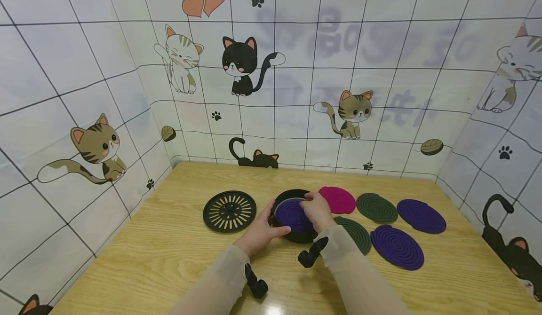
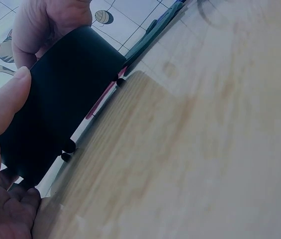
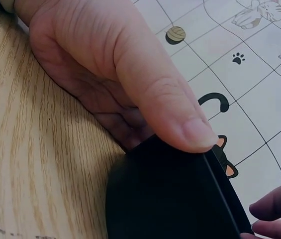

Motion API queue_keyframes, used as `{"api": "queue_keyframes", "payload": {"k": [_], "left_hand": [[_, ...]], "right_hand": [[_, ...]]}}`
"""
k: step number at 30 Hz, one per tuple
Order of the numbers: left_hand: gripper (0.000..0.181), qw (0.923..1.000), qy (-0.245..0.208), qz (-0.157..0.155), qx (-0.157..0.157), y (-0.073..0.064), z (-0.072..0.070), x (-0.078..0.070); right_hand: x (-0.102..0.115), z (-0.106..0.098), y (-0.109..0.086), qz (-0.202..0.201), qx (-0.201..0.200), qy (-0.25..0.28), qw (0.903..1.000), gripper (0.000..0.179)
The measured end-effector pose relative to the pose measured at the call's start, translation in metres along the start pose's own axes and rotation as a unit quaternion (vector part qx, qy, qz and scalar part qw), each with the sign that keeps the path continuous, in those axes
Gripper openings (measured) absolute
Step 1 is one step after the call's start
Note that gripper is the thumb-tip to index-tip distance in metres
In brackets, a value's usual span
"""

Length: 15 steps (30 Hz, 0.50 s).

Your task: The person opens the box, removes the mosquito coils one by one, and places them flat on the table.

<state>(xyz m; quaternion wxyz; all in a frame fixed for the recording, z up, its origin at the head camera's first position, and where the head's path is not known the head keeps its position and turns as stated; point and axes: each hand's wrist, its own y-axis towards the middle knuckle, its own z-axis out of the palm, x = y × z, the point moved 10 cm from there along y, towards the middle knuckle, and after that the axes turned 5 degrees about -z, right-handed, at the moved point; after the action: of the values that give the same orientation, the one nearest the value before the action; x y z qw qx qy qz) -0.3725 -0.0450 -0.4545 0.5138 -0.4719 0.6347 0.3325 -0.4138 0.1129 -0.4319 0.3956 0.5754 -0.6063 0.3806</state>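
Observation:
A round black mosquito coil holder (image 1: 301,238) stands on the table, tilted in the wrist views by their slant. Inside it lies a purple mosquito coil (image 1: 290,214). My left hand (image 1: 263,230) grips the holder's left side, its thumb at the near rim and its fingers round the far side. My right hand (image 1: 318,210) is over the right rim, with curled fingers pinching the coil's upper right edge; their tips are partly hidden. In the right wrist view the right thumb (image 3: 190,132) touches the holder's rim. The slotted black lid (image 1: 230,211) lies left of the holder.
Right of the holder lie a pink coil (image 1: 337,200), two green coils (image 1: 377,207) and two purple coils (image 1: 398,247). My right forearm passes close to the nearer green coil (image 1: 357,235). A cat-print wall sheet (image 1: 296,131) stands behind the wooden table (image 1: 169,240).

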Motion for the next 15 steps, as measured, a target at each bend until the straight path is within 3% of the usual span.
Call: {"api": "queue_keyframes", "payload": {"k": [10,15], "left_hand": [[0.096,0.9999,-0.009,-0.005,0.005,-0.002,0.0,-0.002],[0.096,1.0,-0.001,-0.006,0.002,0.006,-0.001,0.008]], "right_hand": [[0.0,-0.001,0.001,0.006,0.004,0.0,1.0,0.045],[0.0,-0.001,0.002,0.008,0.007,-0.001,0.9999,0.045]]}}
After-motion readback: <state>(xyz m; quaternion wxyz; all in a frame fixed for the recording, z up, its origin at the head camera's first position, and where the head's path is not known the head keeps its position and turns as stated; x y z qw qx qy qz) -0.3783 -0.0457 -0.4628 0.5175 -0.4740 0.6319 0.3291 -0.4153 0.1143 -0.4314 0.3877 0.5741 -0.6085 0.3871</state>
